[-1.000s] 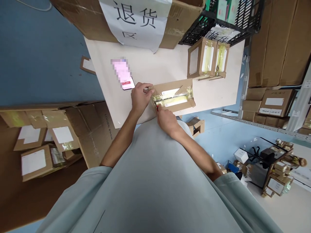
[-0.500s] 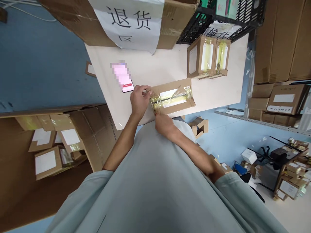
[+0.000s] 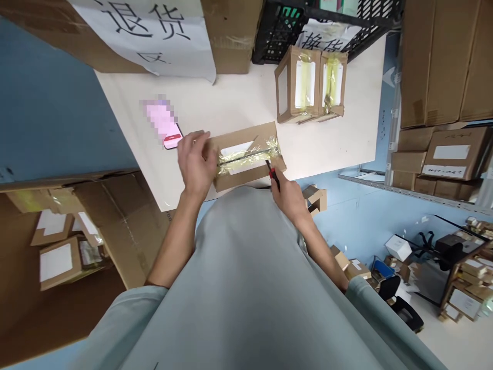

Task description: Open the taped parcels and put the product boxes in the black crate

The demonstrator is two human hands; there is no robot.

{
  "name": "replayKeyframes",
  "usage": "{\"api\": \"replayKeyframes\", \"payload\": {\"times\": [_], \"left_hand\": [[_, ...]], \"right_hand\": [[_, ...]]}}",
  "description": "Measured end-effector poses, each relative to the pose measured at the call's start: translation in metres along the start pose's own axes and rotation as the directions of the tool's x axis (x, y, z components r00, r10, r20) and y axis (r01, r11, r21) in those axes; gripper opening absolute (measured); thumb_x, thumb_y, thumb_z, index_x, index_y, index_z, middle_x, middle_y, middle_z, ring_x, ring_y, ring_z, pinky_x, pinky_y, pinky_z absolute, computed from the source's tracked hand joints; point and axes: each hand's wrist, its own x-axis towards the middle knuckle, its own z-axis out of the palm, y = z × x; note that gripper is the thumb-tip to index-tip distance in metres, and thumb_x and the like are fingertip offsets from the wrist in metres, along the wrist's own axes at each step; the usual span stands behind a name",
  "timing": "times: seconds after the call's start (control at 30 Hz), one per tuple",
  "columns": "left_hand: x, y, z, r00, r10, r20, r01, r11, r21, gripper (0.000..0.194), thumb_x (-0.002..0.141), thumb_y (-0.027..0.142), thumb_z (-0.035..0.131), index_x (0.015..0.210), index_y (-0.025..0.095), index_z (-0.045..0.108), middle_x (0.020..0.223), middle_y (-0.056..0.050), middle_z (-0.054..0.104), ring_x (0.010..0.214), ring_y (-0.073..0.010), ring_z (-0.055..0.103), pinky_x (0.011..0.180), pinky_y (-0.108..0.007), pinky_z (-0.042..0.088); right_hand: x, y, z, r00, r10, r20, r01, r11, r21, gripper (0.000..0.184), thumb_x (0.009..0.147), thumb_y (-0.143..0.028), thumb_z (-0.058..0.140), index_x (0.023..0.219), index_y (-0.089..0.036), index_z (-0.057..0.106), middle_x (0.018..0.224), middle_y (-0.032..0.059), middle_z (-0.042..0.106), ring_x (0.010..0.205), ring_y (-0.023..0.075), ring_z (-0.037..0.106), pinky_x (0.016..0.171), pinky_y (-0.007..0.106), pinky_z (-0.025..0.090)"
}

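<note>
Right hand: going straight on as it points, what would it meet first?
The right hand would likely meet the taped carton first, its red cutter leading; whether the blade already touches is unclear.

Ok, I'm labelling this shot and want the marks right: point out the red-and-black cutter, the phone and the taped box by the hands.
cutter (image 3: 272, 172): head view, red part of its body
phone (image 3: 163, 123): head view, pink screen
taped box (image 3: 246, 157): head view, tape along the seam

You look from one head camera, forward and steeply down past your shirt (image 3: 242, 267) onto the table (image 3: 239, 103), which lies close, within reach; the wide view also takes in shelving (image 3: 419, 188) farther off at right.
</note>
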Motion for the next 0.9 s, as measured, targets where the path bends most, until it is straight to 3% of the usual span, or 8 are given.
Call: {"api": "replayKeyframes", "payload": {"times": [0.17, 0.27, 0.47, 0.73, 0.9], "left_hand": [[0.004, 0.058, 0.071, 0.949, 0.197, 0.248, -0.215, 0.976, 0.047, 0.051, 0.113, 0.062, 0.063, 0.153, 0.031, 0.073, 0.171, -0.010, 0.066, 0.174, -0.0414, 0.044, 0.147, -0.073, 0.027], [0.013, 0.071, 0.101, 0.929, 0.223, 0.296, -0.258, 0.962, 0.086, 0.056, 0.112, 0.063, 0.063, 0.158, 0.031, 0.071, 0.179, -0.010, 0.059, 0.179, -0.0406, 0.036, 0.150, -0.072, 0.017], [0.012, 0.060, 0.104, 0.914, 0.251, 0.319, -0.318, 0.932, 0.175, 0.055, 0.115, 0.057, 0.062, 0.164, 0.031, 0.066, 0.186, -0.012, 0.051, 0.181, -0.0392, 0.032, 0.150, -0.072, 0.014], [0.004, 0.053, 0.112, 0.920, 0.256, 0.298, -0.329, 0.916, 0.231, 0.054, 0.118, 0.054, 0.055, 0.166, 0.029, 0.063, 0.187, -0.015, 0.048, 0.182, -0.0393, 0.029, 0.149, -0.075, 0.014], [0.004, 0.053, 0.113, 0.919, 0.250, 0.305, -0.323, 0.921, 0.217, 0.055, 0.119, 0.057, 0.054, 0.165, 0.028, 0.063, 0.188, -0.016, 0.046, 0.183, -0.0396, 0.027, 0.149, -0.075, 0.011]], "right_hand": [[0.027, 0.050, -0.005, 0.999, -0.002, -0.053, 0.005, 0.999, 0.053, 0.067, 0.120, -0.032, 0.038, 0.184, -0.014, 0.041, 0.128, 0.0209, 0.087, 0.113, 0.0441, 0.082, 0.104, 0.053, 0.060], [0.046, 0.057, -0.012, 0.998, -0.056, -0.041, 0.059, 0.996, 0.067, 0.067, 0.122, -0.034, 0.037, 0.185, -0.014, 0.038, 0.129, 0.0209, 0.087, 0.114, 0.0429, 0.082, 0.102, 0.052, 0.061], [0.071, 0.041, -0.032, 0.997, -0.056, 0.059, 0.060, 0.996, -0.068, 0.066, 0.125, -0.030, 0.030, 0.189, -0.013, 0.028, 0.133, 0.0229, 0.085, 0.121, 0.0402, 0.081, 0.105, 0.050, 0.062], [0.071, 0.023, -0.033, 0.997, 0.003, 0.075, 0.010, 0.983, -0.181, 0.067, 0.126, -0.028, 0.029, 0.191, -0.012, 0.017, 0.137, 0.0245, 0.082, 0.126, 0.0333, 0.080, 0.108, 0.044, 0.062], [0.070, 0.017, -0.043, 0.996, 0.018, 0.085, -0.001, 0.981, -0.193, 0.068, 0.124, -0.022, 0.033, 0.190, -0.011, 0.019, 0.140, 0.0256, 0.081, 0.130, 0.0329, 0.080, 0.109, 0.043, 0.063]]}}
